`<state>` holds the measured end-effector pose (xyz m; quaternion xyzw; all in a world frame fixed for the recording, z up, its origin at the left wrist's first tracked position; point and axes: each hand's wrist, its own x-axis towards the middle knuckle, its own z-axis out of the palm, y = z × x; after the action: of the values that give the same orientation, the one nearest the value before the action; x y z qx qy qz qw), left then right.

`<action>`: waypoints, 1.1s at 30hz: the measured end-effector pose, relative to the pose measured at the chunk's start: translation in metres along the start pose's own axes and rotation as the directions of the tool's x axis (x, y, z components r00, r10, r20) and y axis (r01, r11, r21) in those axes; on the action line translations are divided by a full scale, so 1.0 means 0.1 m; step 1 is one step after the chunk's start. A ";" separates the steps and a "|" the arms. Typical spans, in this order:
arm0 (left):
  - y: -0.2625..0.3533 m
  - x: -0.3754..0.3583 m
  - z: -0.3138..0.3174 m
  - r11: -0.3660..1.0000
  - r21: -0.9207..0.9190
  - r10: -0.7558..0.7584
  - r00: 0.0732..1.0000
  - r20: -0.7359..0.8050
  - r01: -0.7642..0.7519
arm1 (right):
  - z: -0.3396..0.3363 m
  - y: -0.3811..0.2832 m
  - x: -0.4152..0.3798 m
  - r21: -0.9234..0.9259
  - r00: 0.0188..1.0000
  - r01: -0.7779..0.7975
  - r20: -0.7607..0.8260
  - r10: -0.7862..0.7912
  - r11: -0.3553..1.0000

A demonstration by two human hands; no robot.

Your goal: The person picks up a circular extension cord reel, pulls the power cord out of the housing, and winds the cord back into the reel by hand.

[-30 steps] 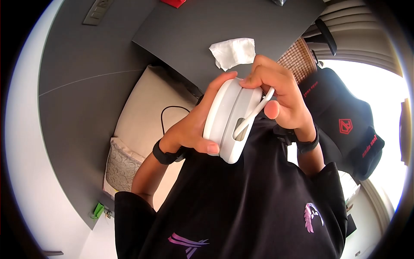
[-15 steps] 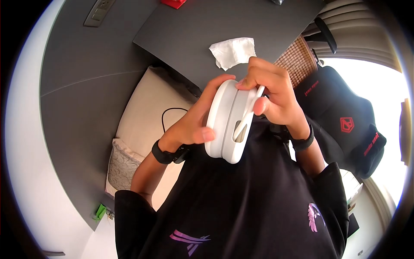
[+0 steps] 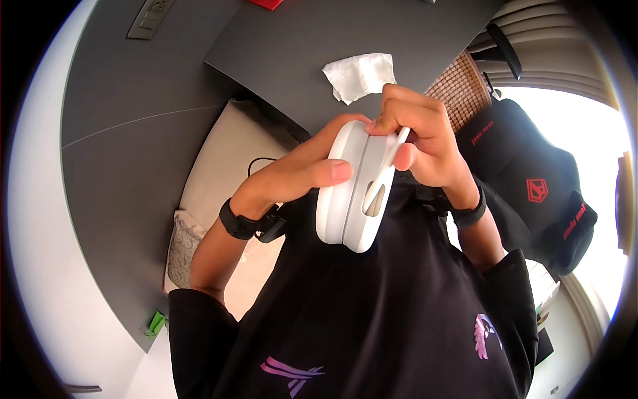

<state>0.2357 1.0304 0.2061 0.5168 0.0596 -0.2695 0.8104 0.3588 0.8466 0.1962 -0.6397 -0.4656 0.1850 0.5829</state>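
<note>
A white, round, thick-rimmed device [image 3: 345,206] is tilted on edge in front of my black shirt. A groove runs round its side, and an oblong slot shows in the near part of the rim. My left hand [image 3: 299,163] grips it from the left, thumb across the rim, its other fingers mostly hidden behind. At the upper right, my right hand [image 3: 422,136] is closed with thumb and fingers about a thin white strip [image 3: 385,169], which slants from the slot up to that hand. Some right fingertips touch the device's top edge.
Beyond my hands is a dark grey table [image 3: 279,60] with a crumpled white tissue [image 3: 361,76] and a red item [image 3: 267,3] on it. A black gaming chair [image 3: 525,179] stands at right, a beige cushioned seat [image 3: 226,153] at left.
My left thumb has slid up and right over the rim, and the left wrist has shifted slightly left. My right hand keeps its hold on the strip.
</note>
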 end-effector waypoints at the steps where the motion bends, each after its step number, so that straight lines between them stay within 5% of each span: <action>1: -0.06 0.01 -0.01 1.000 -0.011 0.016 1.000 -0.011 -0.016 | 0.01 0.01 0.00 -0.005 1.000 0.012 -0.004 -0.012 1.000; 6: -0.30 0.00 -0.01 0.854 0.242 0.459 0.886 0.065 -0.460 | 0.01 0.15 -0.04 0.055 1.000 0.018 -0.021 -0.017 0.998; 9: -0.34 0.02 -0.02 0.783 0.310 0.543 0.836 0.079 -0.539 | 0.01 0.17 -0.04 0.044 0.999 0.028 -0.021 -0.027 0.999; 12: -0.21 -0.02 0.04 0.929 0.060 0.367 0.930 -0.014 -0.366 | -0.01 0.10 -0.01 0.064 0.999 -0.013 -0.037 0.015 0.998; 15: -0.12 -0.01 0.04 0.991 -0.134 0.014 0.994 -0.111 -0.029 | -0.02 0.08 0.01 0.017 0.999 0.041 -0.020 -0.041 0.999; 19: -0.16 0.02 -0.04 0.995 -0.077 0.065 0.998 0.023 -0.064 | -0.01 0.05 0.02 0.020 1.000 0.026 -0.017 -0.026 0.999; 25: -0.28 -0.04 -0.01 0.857 0.257 0.456 0.889 0.026 -0.447 | 0.05 0.10 -0.01 0.047 1.000 -0.003 -0.030 0.005 0.999; 28: -0.17 -0.01 -0.01 0.956 -0.053 0.290 0.957 -0.003 -0.290 | -0.01 0.09 0.03 0.022 0.998 0.063 -0.016 -0.063 0.998; 31: 0.01 0.02 0.04 0.986 -0.168 -0.036 0.994 -0.100 0.018 | -0.03 0.04 0.05 -0.015 0.997 0.082 0.007 -0.082 0.997; 33: 0.05 0.02 0.03 0.994 -0.097 -0.053 0.994 -0.098 0.044 | -0.04 0.05 0.05 -0.002 0.996 0.088 0.013 -0.088 0.996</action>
<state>0.2392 1.0283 0.2110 0.4891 0.1253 -0.2599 0.8231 0.3663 0.8494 0.1939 -0.6181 -0.4972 0.1627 0.5867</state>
